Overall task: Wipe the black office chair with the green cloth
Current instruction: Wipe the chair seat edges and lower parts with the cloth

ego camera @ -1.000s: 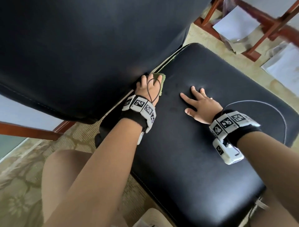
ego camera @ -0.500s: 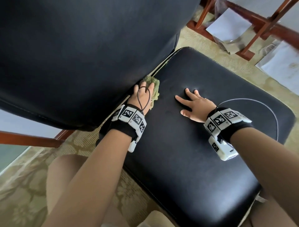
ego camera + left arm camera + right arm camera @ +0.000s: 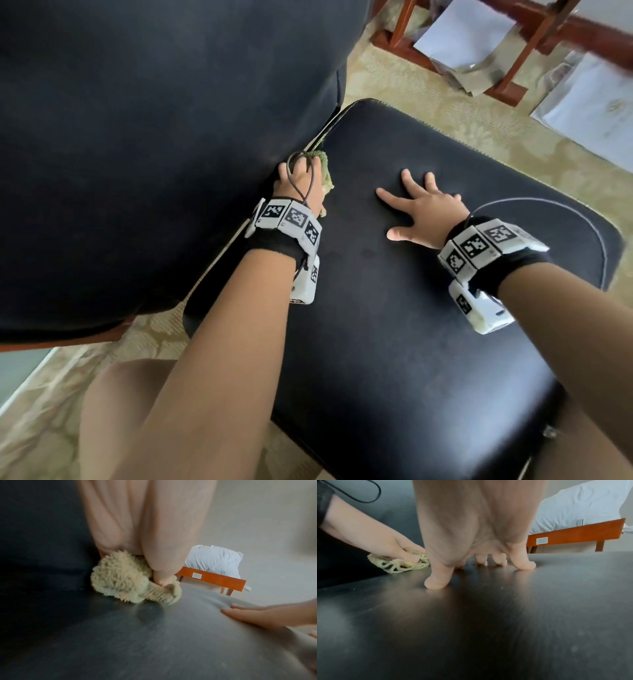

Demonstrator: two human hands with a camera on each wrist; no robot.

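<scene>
The black office chair fills the head view, its seat [image 3: 394, 325] in the middle and its backrest [image 3: 154, 137] at the left. My left hand [image 3: 301, 181] grips the bunched green cloth [image 3: 325, 171] and presses it on the seat at the crease under the backrest. In the left wrist view the fluffy cloth [image 3: 120, 580] is pinched under my thumb. In the right wrist view the same cloth [image 3: 399, 563] lies under the left hand [image 3: 390, 547]. My right hand [image 3: 424, 212] lies flat on the seat with fingers spread, its fingertips [image 3: 436, 582] pressing the leather.
Patterned beige carpet [image 3: 445, 109] surrounds the chair. A red-brown wooden frame [image 3: 513, 51] with white sheets stands at the back right. A thin cable [image 3: 565, 212] loops over the seat's right side. My bare knee [image 3: 113, 394] is at the lower left.
The left hand has slid the cloth back along the crease toward me, bunching it up. The right hand stays flat on the seat, fingers spread wider.
</scene>
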